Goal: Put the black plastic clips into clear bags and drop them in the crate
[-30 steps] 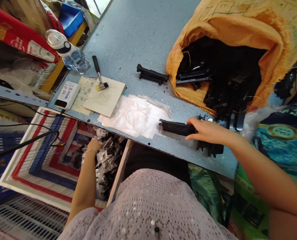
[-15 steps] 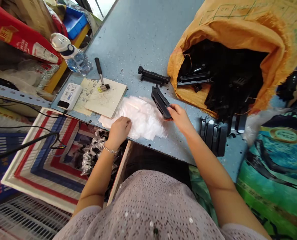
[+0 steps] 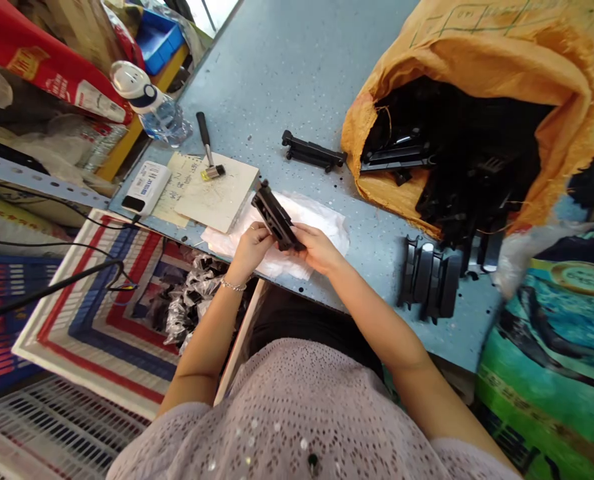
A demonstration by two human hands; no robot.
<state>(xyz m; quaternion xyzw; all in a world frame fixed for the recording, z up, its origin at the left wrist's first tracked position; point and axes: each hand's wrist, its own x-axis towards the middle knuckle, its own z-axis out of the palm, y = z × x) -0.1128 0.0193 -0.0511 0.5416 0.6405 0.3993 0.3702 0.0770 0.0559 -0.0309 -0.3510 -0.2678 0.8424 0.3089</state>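
A black plastic part (image 3: 277, 217) is held tilted over a stack of thin white plastic bags (image 3: 321, 217) at the table's near edge. My right hand (image 3: 319, 248) grips its lower end. My left hand (image 3: 253, 250), wearing a bracelet, is closed at the part's left side; whether it pinches the part or a bag edge is too small to tell. Another black part (image 3: 313, 152) lies farther back on the table. Several black parts (image 3: 429, 277) stand side by side to the right of my right hand.
An orange sack (image 3: 391, 67) full of black parts lies open at the right. At the left are a hammer (image 3: 204, 133), notepad (image 3: 237, 190), white box (image 3: 147, 188) and water bottle (image 3: 164, 120). A striped basket (image 3: 91, 357) with wrapped parts sits below the table's edge.
My right hand has carried the black part left over the white bags. My left hand has moved slightly right, and the two hands are now close together. The bags look flatter and more spread.
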